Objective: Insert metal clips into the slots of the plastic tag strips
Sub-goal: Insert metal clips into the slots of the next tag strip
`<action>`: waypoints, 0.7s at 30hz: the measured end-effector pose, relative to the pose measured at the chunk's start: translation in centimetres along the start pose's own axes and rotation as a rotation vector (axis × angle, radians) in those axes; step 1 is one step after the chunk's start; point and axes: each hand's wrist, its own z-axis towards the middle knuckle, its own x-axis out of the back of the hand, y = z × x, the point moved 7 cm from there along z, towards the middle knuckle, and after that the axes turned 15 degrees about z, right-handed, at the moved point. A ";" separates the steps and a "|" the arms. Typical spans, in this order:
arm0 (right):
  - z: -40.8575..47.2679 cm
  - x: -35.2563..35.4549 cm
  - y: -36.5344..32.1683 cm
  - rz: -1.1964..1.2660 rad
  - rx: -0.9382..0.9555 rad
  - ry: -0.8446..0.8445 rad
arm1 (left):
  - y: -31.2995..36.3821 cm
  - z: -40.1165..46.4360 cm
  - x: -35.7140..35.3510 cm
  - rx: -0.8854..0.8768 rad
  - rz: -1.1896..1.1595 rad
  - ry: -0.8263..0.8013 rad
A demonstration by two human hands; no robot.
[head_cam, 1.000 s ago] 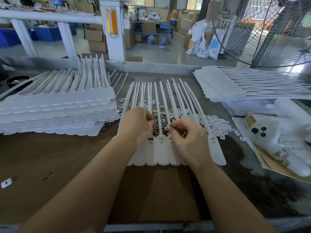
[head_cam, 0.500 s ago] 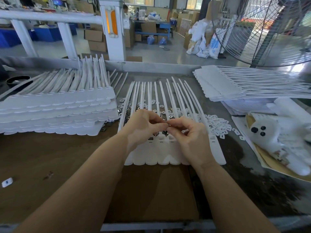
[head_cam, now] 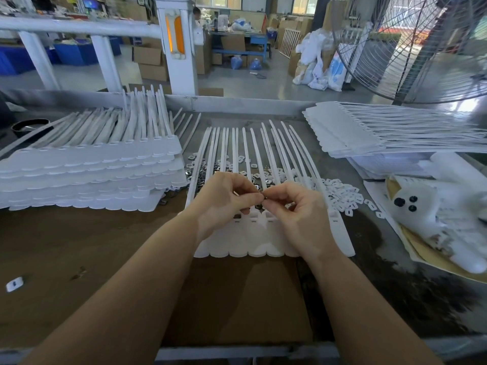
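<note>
Head view: the person's left hand [head_cam: 224, 198] and right hand [head_cam: 295, 209] meet fingertip to fingertip above the row of white tag strips [head_cam: 263, 241] lying flat at mid-table. Both pinch together around something small and dark; whether it is a clip cannot be told. Loose metal clips [head_cam: 253, 167] lie scattered under the strip tails. A stack of strips [head_cam: 87, 175] sits to the left, another stack [head_cam: 355, 127] far right.

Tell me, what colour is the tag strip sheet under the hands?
White: the tag strip sheet is plain, slightly translucent white plastic, shown best in the head view.
</note>
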 end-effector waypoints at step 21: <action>0.1 0.2 -0.2 -0.104 0.075 0.055 | 0.3 -0.8 0.7 -0.046 0.075 0.095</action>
